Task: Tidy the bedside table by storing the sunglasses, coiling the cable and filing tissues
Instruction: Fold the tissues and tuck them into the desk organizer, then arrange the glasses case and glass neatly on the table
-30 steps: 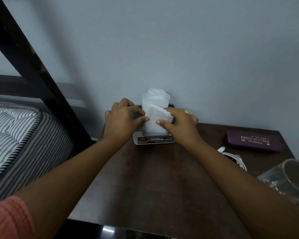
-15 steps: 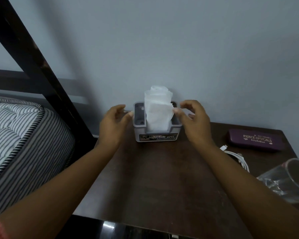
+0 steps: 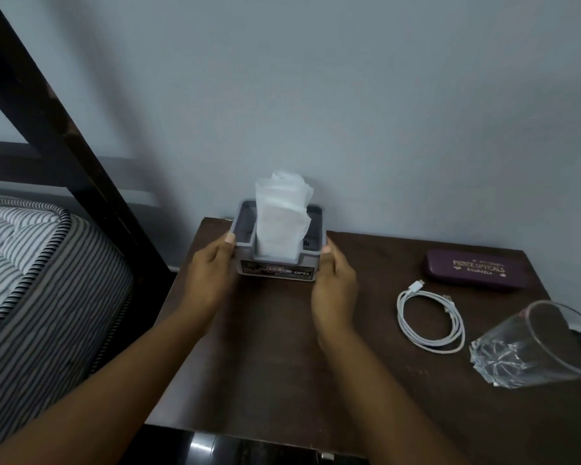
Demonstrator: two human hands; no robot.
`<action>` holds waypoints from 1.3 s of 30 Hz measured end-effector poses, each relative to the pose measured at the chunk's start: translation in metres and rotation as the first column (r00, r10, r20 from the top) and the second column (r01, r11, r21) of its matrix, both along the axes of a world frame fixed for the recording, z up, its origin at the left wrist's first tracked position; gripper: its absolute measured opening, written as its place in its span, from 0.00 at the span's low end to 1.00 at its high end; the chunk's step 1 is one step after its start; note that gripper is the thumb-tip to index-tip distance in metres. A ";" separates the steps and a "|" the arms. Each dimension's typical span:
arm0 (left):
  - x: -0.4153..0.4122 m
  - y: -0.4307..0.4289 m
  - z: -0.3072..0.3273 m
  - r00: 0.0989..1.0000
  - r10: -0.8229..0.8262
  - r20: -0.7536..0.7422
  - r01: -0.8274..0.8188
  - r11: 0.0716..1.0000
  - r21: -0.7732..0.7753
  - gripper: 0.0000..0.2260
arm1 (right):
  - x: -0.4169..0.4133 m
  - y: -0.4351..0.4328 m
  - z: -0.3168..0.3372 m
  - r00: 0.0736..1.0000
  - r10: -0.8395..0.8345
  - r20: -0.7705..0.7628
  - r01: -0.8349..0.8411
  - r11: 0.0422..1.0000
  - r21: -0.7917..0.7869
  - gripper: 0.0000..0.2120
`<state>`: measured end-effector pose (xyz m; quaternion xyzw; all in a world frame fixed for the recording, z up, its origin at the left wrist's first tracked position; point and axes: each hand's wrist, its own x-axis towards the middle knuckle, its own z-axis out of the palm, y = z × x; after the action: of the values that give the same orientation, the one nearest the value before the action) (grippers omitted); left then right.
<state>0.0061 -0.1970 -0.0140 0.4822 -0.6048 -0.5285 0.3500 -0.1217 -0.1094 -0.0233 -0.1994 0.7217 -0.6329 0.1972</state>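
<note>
A grey tissue holder [image 3: 275, 268] stands at the back left of the dark wooden bedside table [image 3: 275, 364], against the wall. White tissues [image 3: 280, 219] stand upright in its middle slot. My left hand [image 3: 208, 273] grips the holder's left side and my right hand [image 3: 332, 283] grips its right side, thumbs on the front corners. A white cable [image 3: 430, 320] lies coiled on the table to the right. Behind it lies a shut purple glasses case [image 3: 477, 268] with gold lettering.
A clear drinking glass [image 3: 537, 347] lies on its side at the table's right edge. A striped mattress [image 3: 31, 280] and a dark bed frame post [image 3: 64, 129] stand to the left. The grey wall runs right behind the table.
My hands let go of the tissues, spread apart, then closed on the two sides of the holder. The view pulled back, so the coiled cable and the glass show more fully.
</note>
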 end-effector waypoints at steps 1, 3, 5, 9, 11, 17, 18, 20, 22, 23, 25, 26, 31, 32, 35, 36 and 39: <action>-0.001 0.000 0.001 1.000 -0.001 0.009 0.001 1.000 0.006 0.18 | 0.002 0.000 0.002 1.000 -0.004 -0.004 0.004 1.000 0.005 0.16; -0.002 0.001 0.002 0.999 0.001 0.050 -0.001 1.000 0.011 0.19 | 0.000 0.004 0.004 1.000 0.005 -0.016 -0.005 1.000 0.005 0.17; -0.001 0.012 0.008 0.994 0.065 0.082 -0.059 0.995 -0.084 0.23 | -0.001 0.018 0.008 0.998 0.019 -0.059 -0.019 1.000 0.002 0.17; -0.006 0.077 0.025 0.992 0.123 -0.025 -0.120 0.870 -0.479 0.12 | -0.015 0.083 0.003 0.938 0.051 -0.342 -0.024 0.996 0.082 0.17; -0.023 0.114 0.021 0.995 -0.075 0.066 0.098 0.861 -0.499 0.10 | -0.027 0.120 -0.009 0.839 0.123 -0.530 -0.020 0.980 0.196 0.18; -0.108 0.144 -0.033 0.909 -0.318 0.271 0.391 0.875 -0.284 0.14 | -0.064 0.173 -0.052 0.665 0.272 -0.695 0.114 0.883 0.455 0.23; -0.121 0.143 -0.036 0.905 -0.314 0.287 0.390 0.882 -0.266 0.15 | -0.069 0.175 -0.056 0.652 0.280 -0.704 0.122 0.878 0.462 0.22; -0.143 0.143 -0.039 0.886 -0.327 0.328 0.410 0.884 -0.226 0.15 | -0.079 0.178 -0.060 0.611 0.290 -0.736 0.148 0.872 0.466 0.20; -0.157 0.143 -0.037 0.865 -0.344 0.365 0.432 0.881 -0.194 0.17 | -0.090 0.182 -0.066 0.580 0.322 -0.749 0.158 0.857 0.491 0.17; -0.161 0.144 -0.036 0.851 -0.347 0.394 0.444 0.876 -0.188 0.17 | -0.094 0.183 -0.067 0.577 0.353 -0.736 0.147 0.842 0.519 0.19; -0.163 0.144 -0.037 0.821 -0.346 0.454 0.465 0.867 -0.181 0.16 | -0.098 0.185 -0.067 0.564 0.406 -0.719 0.123 0.819 0.560 0.23; -0.162 0.145 -0.038 0.816 -0.344 0.465 0.466 0.867 -0.176 0.16 | -0.099 0.185 -0.066 0.551 0.423 -0.720 0.102 0.821 0.561 0.22; -0.127 0.145 -0.038 0.832 -0.318 0.455 0.432 0.886 -0.170 0.15 | -0.074 0.184 -0.053 0.587 0.460 -0.666 -0.096 0.857 0.507 0.23; -0.115 0.144 -0.038 0.833 -0.306 0.461 0.425 0.887 -0.180 0.15 | -0.066 0.182 -0.051 0.586 0.474 -0.658 -0.155 0.862 0.483 0.19; -0.073 0.139 -0.032 0.850 -0.255 0.462 0.383 0.900 -0.207 0.15 | -0.039 0.177 -0.055 0.392 0.566 -0.725 -0.197 0.822 0.534 0.08; -0.058 0.136 -0.029 0.854 -0.233 0.465 0.363 0.908 -0.211 0.16 | -0.030 0.174 -0.058 0.354 0.591 -0.725 -0.212 0.806 0.553 0.10; -0.015 0.128 -0.023 0.864 -0.163 0.477 0.298 0.928 -0.222 0.19 | 0.002 0.155 -0.054 0.531 0.630 -0.567 -0.325 0.769 0.550 0.14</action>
<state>-0.0090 -0.0691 -0.0371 0.4584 -0.7933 -0.3471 0.2004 -0.1196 0.0457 -0.0774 -0.5843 0.7601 -0.2668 0.0982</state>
